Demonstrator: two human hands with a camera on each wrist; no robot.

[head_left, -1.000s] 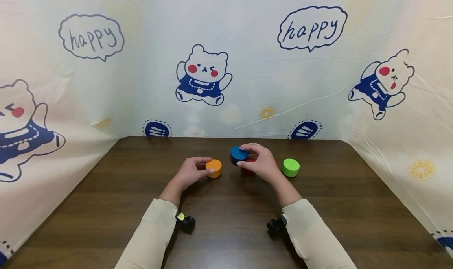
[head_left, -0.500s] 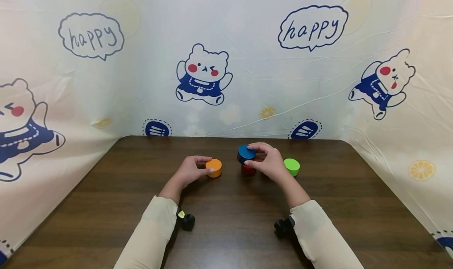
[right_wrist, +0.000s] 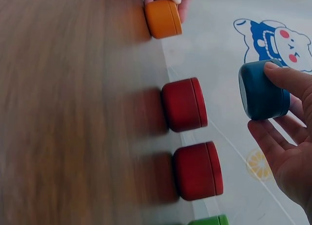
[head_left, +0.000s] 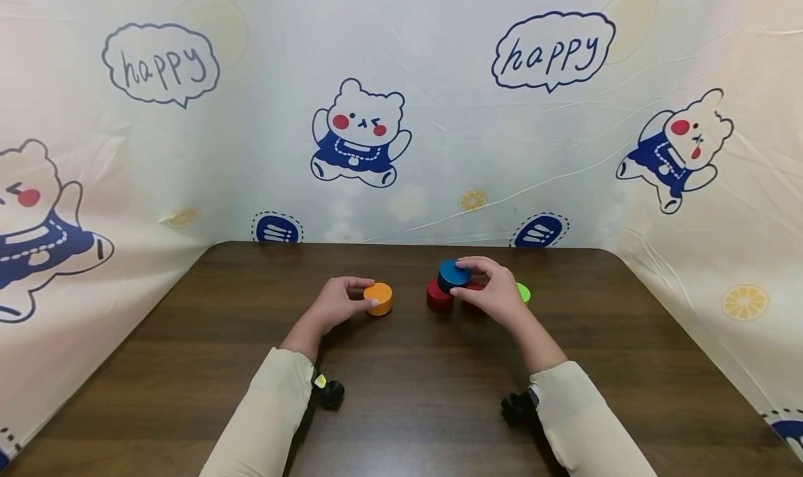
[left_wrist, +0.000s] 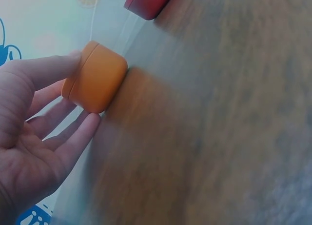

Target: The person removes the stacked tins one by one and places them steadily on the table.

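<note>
My left hand [head_left: 335, 306] pinches a small round orange tin [head_left: 378, 300] between thumb and fingers, its base on the table in the left wrist view [left_wrist: 97, 78]. In my right hand [head_left: 498, 297] is a matching blue tin [head_left: 454, 276], held by thumb and fingertips. The right wrist view shows this blue tin raised off the table, above the level of two red tins. One red tin [right_wrist: 184, 105] stands nearer the orange one; the other red tin [right_wrist: 197, 170] is partly covered by my right hand in the head view.
A green tin [head_left: 523, 293] stands at the right end of the row, partly behind my right hand. The brown wooden table [head_left: 401, 393] meets a printed cloth backdrop [head_left: 439, 135] at its far edge. Black wrist cameras [head_left: 331, 395] hang below both cuffs.
My right hand has carried the blue tin to the right, past the left red tin toward the gap between the two red ones. The left hand and orange tin stay put.
</note>
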